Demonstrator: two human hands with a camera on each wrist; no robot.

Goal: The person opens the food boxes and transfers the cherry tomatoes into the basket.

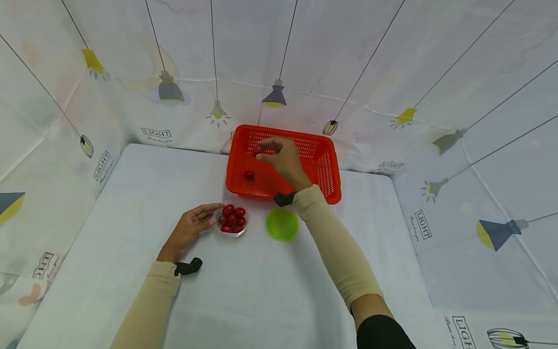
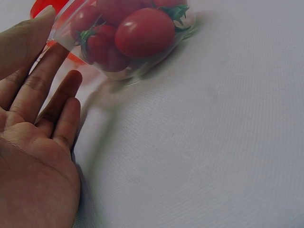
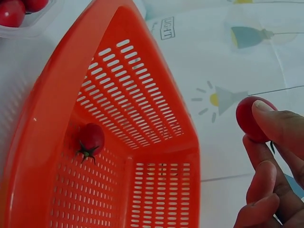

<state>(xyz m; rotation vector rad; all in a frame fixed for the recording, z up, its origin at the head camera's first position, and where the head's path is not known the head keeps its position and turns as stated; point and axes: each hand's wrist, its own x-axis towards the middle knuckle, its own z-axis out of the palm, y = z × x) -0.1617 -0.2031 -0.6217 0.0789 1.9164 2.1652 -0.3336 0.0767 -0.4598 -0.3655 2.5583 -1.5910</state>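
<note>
In the head view, my right hand (image 1: 285, 159) is raised over the red perforated basket (image 1: 283, 190). Its thumb and fingers pinch a red cherry tomato (image 3: 251, 118), seen best in the right wrist view. One more cherry tomato (image 3: 91, 138), with its green stem, lies inside the basket. A small clear plastic container (image 1: 236, 235) in front of the basket holds several cherry tomatoes (image 2: 145, 33). At its left side is my left hand (image 1: 189, 228), fingers mostly straight and touching the container wall.
A round, bright green dish or lid (image 1: 282, 224) lies between the container and my right forearm. The white-covered table (image 1: 261, 291) meets a lamp-printed backdrop (image 1: 348, 58) behind the basket and at both sides.
</note>
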